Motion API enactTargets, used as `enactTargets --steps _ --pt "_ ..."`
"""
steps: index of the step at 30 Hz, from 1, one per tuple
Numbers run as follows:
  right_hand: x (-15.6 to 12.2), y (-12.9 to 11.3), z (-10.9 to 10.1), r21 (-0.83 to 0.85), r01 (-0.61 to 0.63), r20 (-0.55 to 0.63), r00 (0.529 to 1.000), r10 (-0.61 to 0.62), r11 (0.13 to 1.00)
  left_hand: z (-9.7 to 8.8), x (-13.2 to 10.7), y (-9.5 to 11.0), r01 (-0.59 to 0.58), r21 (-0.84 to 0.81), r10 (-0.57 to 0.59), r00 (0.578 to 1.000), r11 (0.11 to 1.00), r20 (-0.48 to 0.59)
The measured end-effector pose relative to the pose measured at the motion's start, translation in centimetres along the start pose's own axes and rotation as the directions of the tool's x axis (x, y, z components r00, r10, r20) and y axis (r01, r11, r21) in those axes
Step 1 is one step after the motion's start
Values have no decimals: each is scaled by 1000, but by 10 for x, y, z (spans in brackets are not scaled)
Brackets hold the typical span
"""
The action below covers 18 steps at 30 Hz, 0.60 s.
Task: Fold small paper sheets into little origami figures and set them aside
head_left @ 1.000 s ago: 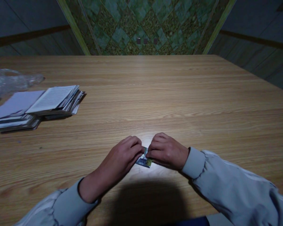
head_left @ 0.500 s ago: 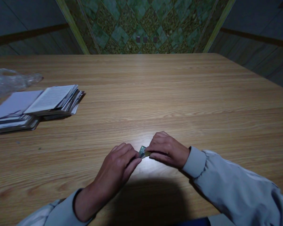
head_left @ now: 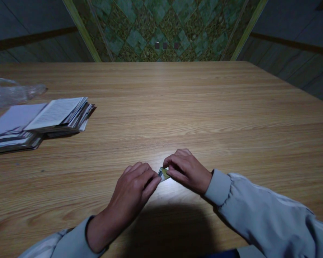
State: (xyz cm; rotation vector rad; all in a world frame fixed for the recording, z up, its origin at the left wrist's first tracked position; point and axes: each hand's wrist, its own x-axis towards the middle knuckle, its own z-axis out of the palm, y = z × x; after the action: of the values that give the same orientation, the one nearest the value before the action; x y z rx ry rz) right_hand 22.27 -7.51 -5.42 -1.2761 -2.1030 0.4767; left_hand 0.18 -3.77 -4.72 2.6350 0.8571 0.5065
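One small coloured piece (head_left: 164, 173), white, yellow-green and dark in its parts, too small for its material or make to be told; located at the near middle of the table (head_left: 204, 107), between the two hands, whether touching the surface or held just above it not clear. One left hand (head_left: 133, 186), back uppermost, thumb and fingers pinched together on the piece's left end. One right hand (head_left: 188, 168), set opposite, its thumb and forefinger closed on the piece's right end — the other fingers curled above. The hands stood near each other but apart, joined only by the piece. Two sleeves (head_left: 258, 208), pale grey, gathered at the cuffs, the right one marked with a light stripe along its upper side. One table, broad, wood-grained, bearing a bright patch around the hands and a rounded dark shadow (head_left: 169, 229) nearest the person. Two stacks of papers, at the left: a left stack (head_left: 16, 118) with a plain pale top sheet, and a right stack (head_left: 57, 111) with a printed one, uneven at its edges and overlapping its neighbour. One clear plastic bag (head_left: 13, 94), crumpled, just behind the stacks. One far wall (head_left: 161, 25) — green, diamond-patterned — with three small squares low down.
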Motion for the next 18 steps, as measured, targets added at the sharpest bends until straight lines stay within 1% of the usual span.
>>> enactTargets --steps 5,8,15,18 --pt "1 -2 2 -101 3 17 1000 -2 995 3 1 0 4 31 -3 999 1000 -43" --pt "1 -1 3 -138 4 24 1000 -1 990 5 1 0 29 31 -27 998 999 -54" --pt "0 0 3 -162 2 30 1000 3 987 7 0 1 93 -2 -93 995 996 -25" --pt "0 -1 4 -190 5 29 1000 1 982 6 1 1 97 -13 -97 995 995 -37"
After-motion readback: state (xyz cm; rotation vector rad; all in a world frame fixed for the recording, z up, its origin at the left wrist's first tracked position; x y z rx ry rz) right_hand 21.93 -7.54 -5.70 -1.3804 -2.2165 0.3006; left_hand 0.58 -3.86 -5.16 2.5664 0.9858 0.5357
